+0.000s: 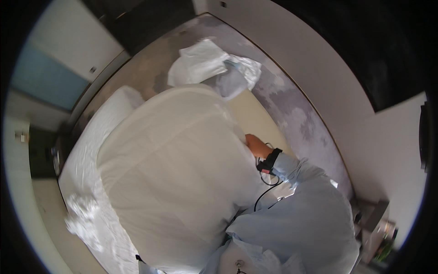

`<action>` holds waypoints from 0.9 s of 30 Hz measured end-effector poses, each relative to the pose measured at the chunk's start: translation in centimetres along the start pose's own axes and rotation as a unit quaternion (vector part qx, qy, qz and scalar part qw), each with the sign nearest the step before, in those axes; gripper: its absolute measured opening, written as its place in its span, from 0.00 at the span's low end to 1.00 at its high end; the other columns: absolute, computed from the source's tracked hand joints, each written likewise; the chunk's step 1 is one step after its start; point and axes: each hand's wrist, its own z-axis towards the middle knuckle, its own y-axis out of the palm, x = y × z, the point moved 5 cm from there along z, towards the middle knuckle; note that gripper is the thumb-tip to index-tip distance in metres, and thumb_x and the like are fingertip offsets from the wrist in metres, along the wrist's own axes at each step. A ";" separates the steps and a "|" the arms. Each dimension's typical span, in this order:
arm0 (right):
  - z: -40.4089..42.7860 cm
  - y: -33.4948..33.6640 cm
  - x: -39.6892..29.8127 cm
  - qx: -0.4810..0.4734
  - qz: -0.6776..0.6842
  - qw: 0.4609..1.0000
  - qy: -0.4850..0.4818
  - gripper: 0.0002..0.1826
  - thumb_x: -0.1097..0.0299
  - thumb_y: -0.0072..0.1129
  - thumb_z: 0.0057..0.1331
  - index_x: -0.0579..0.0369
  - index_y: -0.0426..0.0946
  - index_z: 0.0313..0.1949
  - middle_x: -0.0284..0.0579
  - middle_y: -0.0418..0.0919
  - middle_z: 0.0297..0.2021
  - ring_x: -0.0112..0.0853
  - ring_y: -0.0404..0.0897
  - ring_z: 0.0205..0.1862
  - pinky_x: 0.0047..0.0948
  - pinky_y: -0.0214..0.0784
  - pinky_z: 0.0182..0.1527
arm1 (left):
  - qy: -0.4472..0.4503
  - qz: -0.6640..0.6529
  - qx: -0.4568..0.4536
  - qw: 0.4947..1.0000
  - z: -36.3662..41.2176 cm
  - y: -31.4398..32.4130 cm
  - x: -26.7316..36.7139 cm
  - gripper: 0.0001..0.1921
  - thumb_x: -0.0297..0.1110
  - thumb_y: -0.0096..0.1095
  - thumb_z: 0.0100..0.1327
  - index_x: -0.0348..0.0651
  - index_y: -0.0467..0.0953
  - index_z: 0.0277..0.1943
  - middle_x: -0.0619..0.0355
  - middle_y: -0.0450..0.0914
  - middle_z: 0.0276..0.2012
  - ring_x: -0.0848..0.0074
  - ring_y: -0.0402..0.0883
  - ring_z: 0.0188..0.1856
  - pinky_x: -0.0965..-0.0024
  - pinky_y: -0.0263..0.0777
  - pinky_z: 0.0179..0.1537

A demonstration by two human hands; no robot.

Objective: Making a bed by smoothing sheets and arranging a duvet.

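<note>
A large cream fabric-covered piece (178, 164), perhaps a mattress or a filled cover, stands raised in front of me and fills the middle of the head view. At its right edge my right hand (258, 146) grips the cream cover, with fingertips partly hidden by the fabric; a black strap with a cable circles that wrist. My left hand is hidden behind the cream piece; only a bit of black strap shows at its lower left edge. Beneath and to the left lies a bed with a shiny white sheet (85, 164).
Crumpled white linen (202, 61) lies on the patterned carpet (294, 113) beyond the bed. A wall runs along the right, with a dark table or shelf (376, 215) at lower right. Cabinets (78, 34) stand at upper left, and a headboard (54, 212) is at lower left.
</note>
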 end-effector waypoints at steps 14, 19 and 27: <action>-11.8 -17.5 17.4 0.404 0.069 0.850 0.331 0.16 0.63 0.55 0.60 0.68 0.75 0.36 0.63 0.78 0.33 0.48 0.78 0.34 0.42 0.67 0.37 | 0.177 0.308 -0.389 0.850 30.5 36.6 36.4 0.27 0.38 0.54 0.64 0.36 0.61 0.64 0.51 0.63 0.64 0.66 0.59 0.66 0.67 0.52 0.64; -13.8 -16.6 23.3 0.442 0.021 0.794 0.417 0.18 0.60 0.56 0.63 0.63 0.75 0.45 0.58 0.79 0.40 0.40 0.79 0.41 0.36 0.70 0.43 | 0.204 0.355 -0.589 0.697 35.2 50.7 41.3 0.27 0.37 0.54 0.64 0.36 0.60 0.64 0.50 0.62 0.64 0.66 0.58 0.66 0.68 0.51 0.65; 2.8 8.7 29.7 0.461 0.065 0.761 0.453 0.39 0.58 0.65 0.53 0.44 0.60 0.63 0.56 0.64 0.60 0.51 0.62 0.62 0.43 0.54 0.63 | 0.458 0.349 -0.621 0.532 26.2 60.5 29.6 0.31 0.34 0.60 0.60 0.39 0.59 0.65 0.46 0.60 0.64 0.60 0.57 0.66 0.66 0.52 0.64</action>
